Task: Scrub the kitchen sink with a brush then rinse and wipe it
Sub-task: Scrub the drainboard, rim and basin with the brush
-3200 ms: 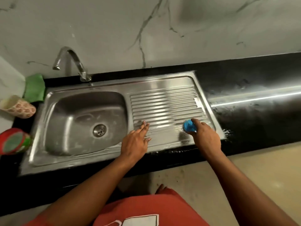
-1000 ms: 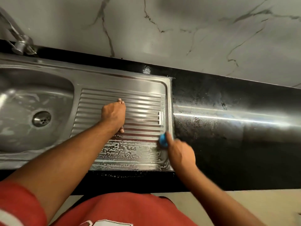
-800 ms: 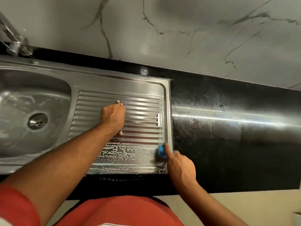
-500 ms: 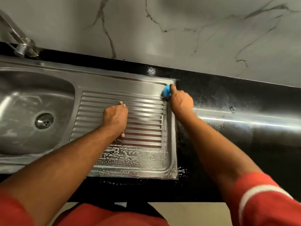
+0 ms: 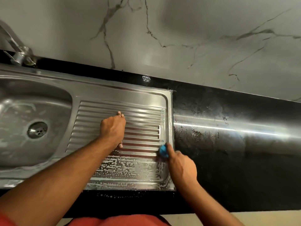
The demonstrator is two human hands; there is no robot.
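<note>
Just ahead of the right hand's [image 5: 180, 167] knuckles, the blue brush [image 5: 163, 150] sits clasped in its curled fingers, pressed against the right edge of the sink [image 5: 130, 93] drainboard. Soap suds [image 5: 127, 167] spread left of that grip. Further left, the left hand [image 5: 112, 129] presses on the ribs, holding nothing. Beyond it lie the drain [image 5: 37, 132] and faucet [image 5: 17, 53]. Black countertop [image 5: 228, 144] runs right of the brush.

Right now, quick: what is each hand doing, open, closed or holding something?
Left hand: open, pressing on the ridged drainboard, holding nothing.
Right hand: closed, its grip around the blue brush.
</note>
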